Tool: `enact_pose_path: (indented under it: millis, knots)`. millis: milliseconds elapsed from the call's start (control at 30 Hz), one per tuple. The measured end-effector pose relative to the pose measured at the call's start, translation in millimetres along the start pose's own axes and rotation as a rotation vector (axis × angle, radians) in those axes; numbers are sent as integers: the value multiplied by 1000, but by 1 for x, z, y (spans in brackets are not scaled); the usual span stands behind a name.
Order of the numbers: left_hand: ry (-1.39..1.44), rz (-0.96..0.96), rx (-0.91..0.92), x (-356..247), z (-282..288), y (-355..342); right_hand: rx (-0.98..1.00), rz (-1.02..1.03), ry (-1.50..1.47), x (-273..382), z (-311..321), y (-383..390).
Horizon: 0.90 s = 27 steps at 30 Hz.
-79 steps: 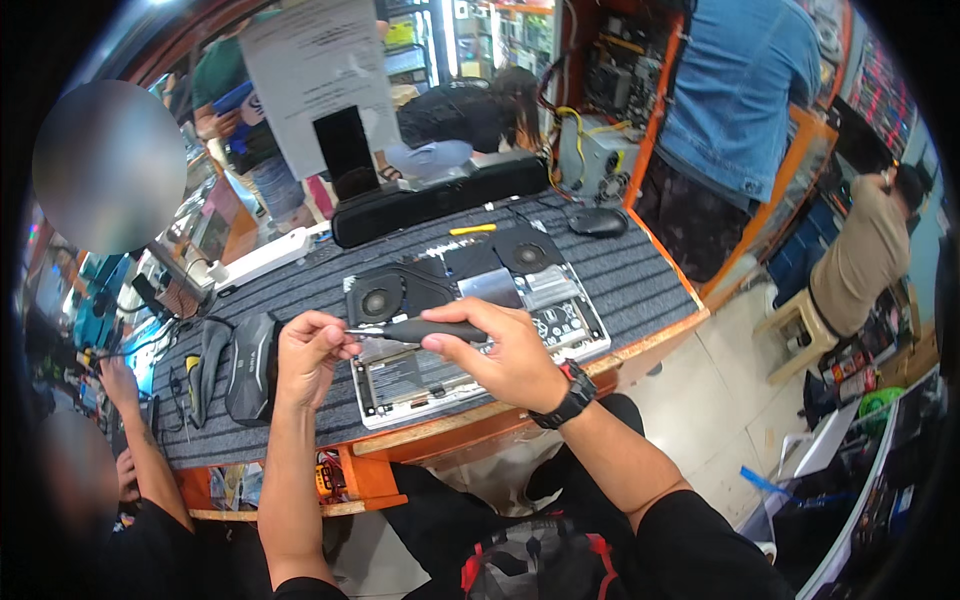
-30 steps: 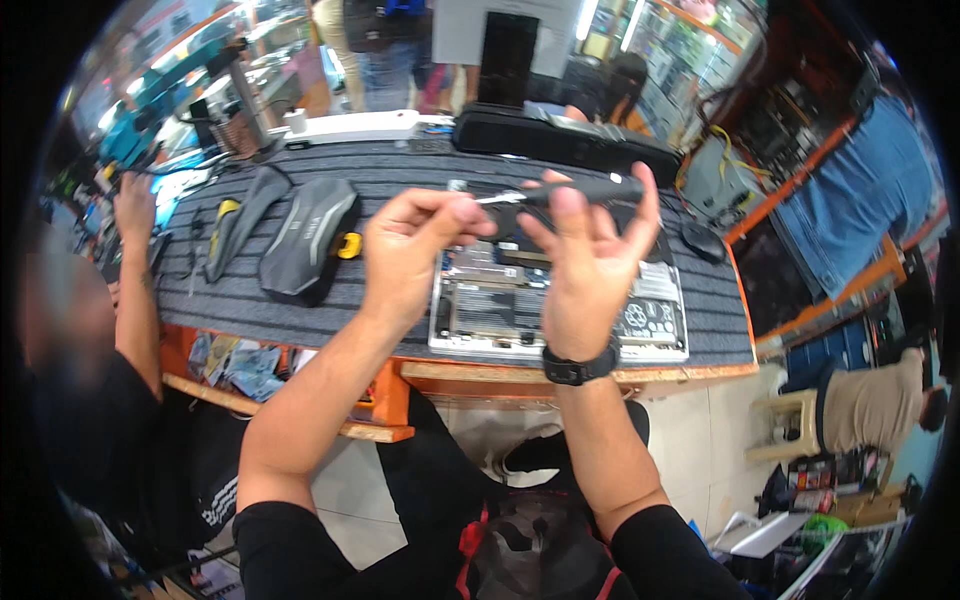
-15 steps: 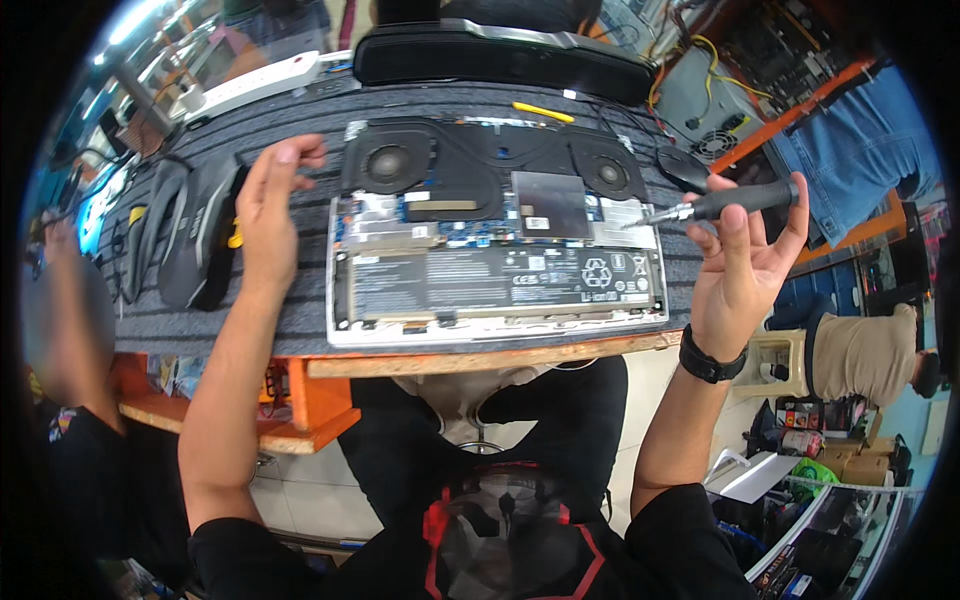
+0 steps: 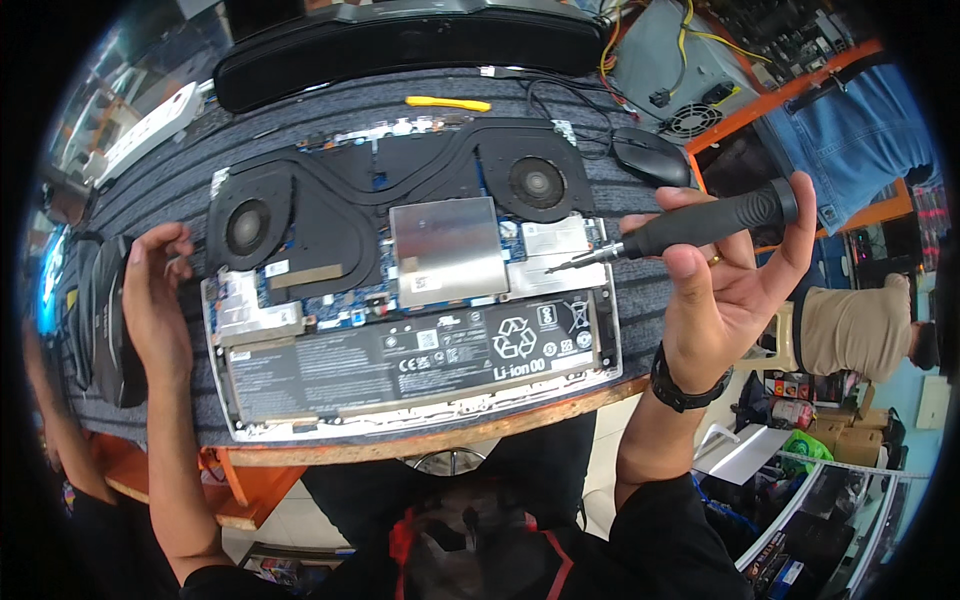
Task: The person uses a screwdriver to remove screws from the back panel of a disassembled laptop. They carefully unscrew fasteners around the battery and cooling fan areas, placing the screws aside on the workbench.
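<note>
An opened laptop (image 4: 330,200) lies in front of me with its bottom cover off. It shows two black fans, a silver metal plate (image 4: 448,250) and a black battery (image 4: 410,360) along the near edge. In my right hand (image 4: 725,290) is a screwdriver (image 4: 700,222) with a thick black handle. The fingers and thumb hold that handle, and its metal tip points left over the laptop's right side. My left hand (image 4: 160,290) is beside the laptop's left edge. Nothing is in it, and its fingers are loosely bent and apart.
A yellow pry tool (image 4: 447,103) lies behind the laptop, with a black mouse (image 4: 650,157) to the right. A black bar-shaped device (image 4: 410,55) runs across the back. A white power strip (image 4: 150,135) and a black bag-like item (image 4: 105,320) are left. Another person's arm shows far left.
My view has moved closer and turned, so the laptop looks larger, tilted and farther left. The screwdriver remains in my right hand, its tip still above the laptop's right side.
</note>
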<state>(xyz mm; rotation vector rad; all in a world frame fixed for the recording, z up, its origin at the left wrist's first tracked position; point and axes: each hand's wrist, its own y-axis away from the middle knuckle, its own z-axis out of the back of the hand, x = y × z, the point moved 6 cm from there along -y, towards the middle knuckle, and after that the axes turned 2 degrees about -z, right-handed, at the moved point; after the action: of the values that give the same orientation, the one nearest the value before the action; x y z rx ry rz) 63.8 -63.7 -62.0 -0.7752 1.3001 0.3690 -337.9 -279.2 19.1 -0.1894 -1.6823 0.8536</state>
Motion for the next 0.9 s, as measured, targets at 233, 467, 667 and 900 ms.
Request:
enact_pose_path:
  millis: [233, 467, 667, 900]
  knots:
    - [2, 78, -49, 11, 20, 5, -78, -33, -21, -12, 4, -6]
    - [4, -5, 77, -12, -17, -4, 13, 15, 146, -7, 15, 4]
    - [63, 3, 40, -11, -14, -1, 223, 120, 131, 20, -52, -1]
    - [52, -19, 67, -15, -16, 0, 421, 169, 80, 46, -174, -7]
